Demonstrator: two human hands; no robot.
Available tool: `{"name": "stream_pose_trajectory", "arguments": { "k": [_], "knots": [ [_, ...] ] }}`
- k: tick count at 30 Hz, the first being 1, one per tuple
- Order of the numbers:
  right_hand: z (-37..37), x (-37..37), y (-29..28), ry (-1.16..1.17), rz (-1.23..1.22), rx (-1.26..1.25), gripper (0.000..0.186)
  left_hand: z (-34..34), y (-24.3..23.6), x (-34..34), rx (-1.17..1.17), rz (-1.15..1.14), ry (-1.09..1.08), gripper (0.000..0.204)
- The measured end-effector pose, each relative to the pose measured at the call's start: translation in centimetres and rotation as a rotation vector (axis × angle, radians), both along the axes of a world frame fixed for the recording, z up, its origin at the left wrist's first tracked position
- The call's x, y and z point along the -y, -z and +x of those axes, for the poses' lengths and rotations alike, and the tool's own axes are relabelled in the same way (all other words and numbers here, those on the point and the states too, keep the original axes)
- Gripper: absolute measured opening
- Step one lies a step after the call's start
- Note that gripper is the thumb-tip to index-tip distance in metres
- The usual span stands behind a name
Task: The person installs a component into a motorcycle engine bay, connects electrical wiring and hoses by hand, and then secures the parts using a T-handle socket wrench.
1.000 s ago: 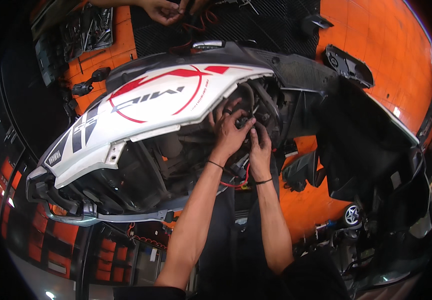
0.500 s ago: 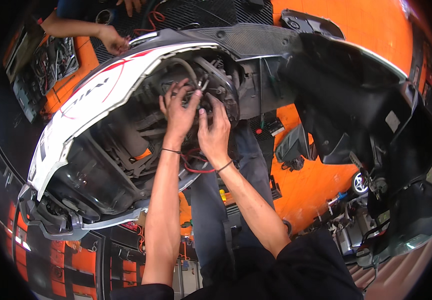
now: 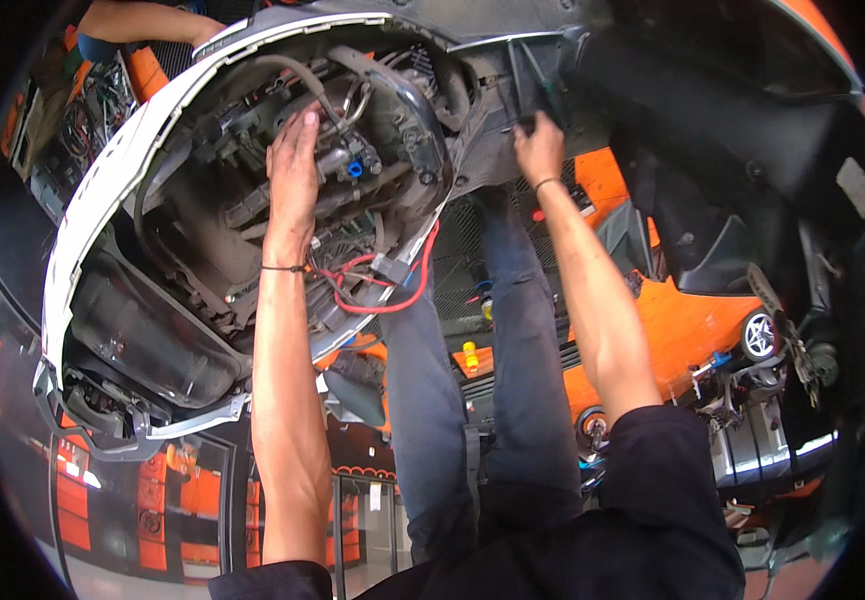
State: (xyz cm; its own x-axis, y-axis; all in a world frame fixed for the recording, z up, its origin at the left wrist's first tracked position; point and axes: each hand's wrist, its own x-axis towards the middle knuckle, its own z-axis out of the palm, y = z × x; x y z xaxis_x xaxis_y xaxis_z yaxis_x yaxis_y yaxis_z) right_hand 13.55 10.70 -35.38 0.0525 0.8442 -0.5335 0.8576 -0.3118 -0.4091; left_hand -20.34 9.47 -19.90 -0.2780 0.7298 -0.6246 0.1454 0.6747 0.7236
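Note:
My left hand lies over the engine bay of a scooter with its bodywork opened. Its fingers are stretched out and together against a dark hose and the parts under it, holding nothing. A metal fitting with a blue round piece shows just right of it. Over the dark floorboard, my right hand is closed, with a small dark object at its fingertips that I cannot make out. Thin tool shafts and a green handle lie just beyond that hand.
A red cable loops over the bay's near edge. White side trim borders the bay on the left. Another person's arm reaches in at the far left. Black front bodywork stands at right. A yellow bottle is below.
My hands have parted. The right one has left the engine bay for the floorboard and closed there; the left stays over the bay, shifted left. The view has moved nearer the scooter.

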Motion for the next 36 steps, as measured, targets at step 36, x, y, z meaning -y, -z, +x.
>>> {"name": "stream_pose_trajectory", "arguments": {
  "k": [36],
  "knots": [
    [-26.9,3.1,-24.8,-0.353,0.128,-0.422,0.02,-4.3,-2.1,6.9,-0.491,0.102,0.038,0.059]
  ]
}}
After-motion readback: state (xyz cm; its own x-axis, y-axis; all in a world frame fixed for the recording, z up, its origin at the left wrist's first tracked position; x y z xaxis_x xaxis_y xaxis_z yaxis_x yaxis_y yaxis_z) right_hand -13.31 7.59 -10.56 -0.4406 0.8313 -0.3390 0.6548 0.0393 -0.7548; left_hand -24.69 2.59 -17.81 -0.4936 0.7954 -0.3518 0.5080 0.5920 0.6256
